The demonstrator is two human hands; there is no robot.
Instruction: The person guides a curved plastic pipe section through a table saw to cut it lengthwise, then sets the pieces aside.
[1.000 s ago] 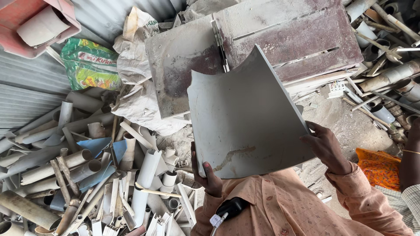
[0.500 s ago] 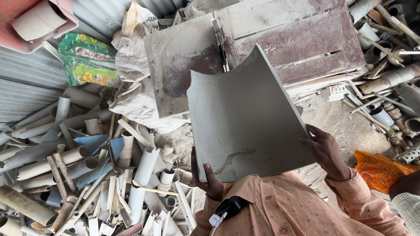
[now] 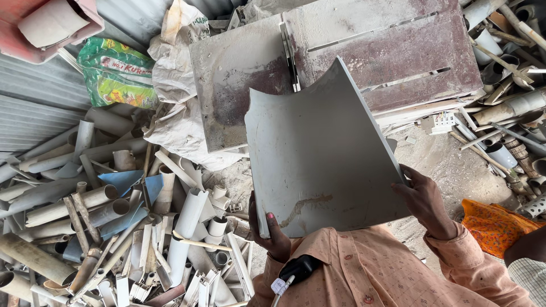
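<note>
a curved grey plastic sheet [image 3: 318, 159] is gripped at its lower edge by both hands. the left hand [image 3: 272, 230] is closed on the lower left corner, thumb on the inner face; the right hand [image 3: 424, 199] is clasped over the lower right edge, fingers curled behind. the sheet is held upright in front of the chest, above peach sleeves [image 3: 398, 267]. behind it a dusty metal saw table [image 3: 392, 51] is seen. to the left, a heap of cut pale pipe pieces [image 3: 114, 227] is spread over dusty ground [image 3: 449, 165], beside a corrugated metal wall [image 3: 34, 102], a green bag [image 3: 116, 74] and an orange cloth [image 3: 489, 224].
</note>
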